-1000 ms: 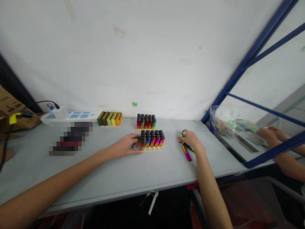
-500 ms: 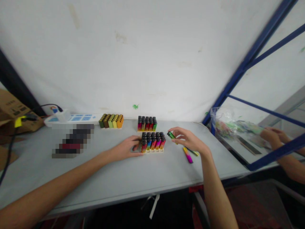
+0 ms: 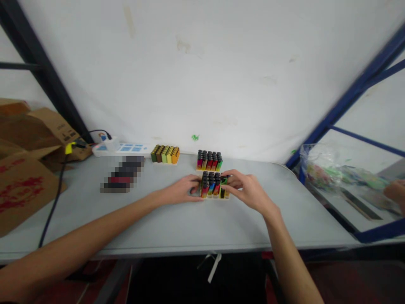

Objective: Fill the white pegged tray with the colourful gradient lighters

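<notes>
A tray of colourful lighters with black tops (image 3: 210, 185) stands near the middle of the table, between both hands. My left hand (image 3: 183, 190) is closed round the tray's left end, thumb and fingers against it. At the right end, my right hand (image 3: 247, 188) has its fingertips closed on lighters; how many it grips is hidden. Just behind stands a second tray of black-topped lighters (image 3: 209, 160). Farther left, a block of green, brown, yellow and orange lighters (image 3: 165, 154) sits near the wall.
A white power strip (image 3: 126, 148) lies along the wall, with a pixelated dark object (image 3: 124, 175) before it. Cardboard boxes (image 3: 25, 181) and a black cable are at left. Right, beyond a blue frame (image 3: 335, 103), are plastic bags (image 3: 322, 171) and another person's hand (image 3: 395, 194).
The view has turned. My right hand has moved left from beside the tray to its right end. The loose lighters on the table at right no longer show. My left hand stays at the tray.
</notes>
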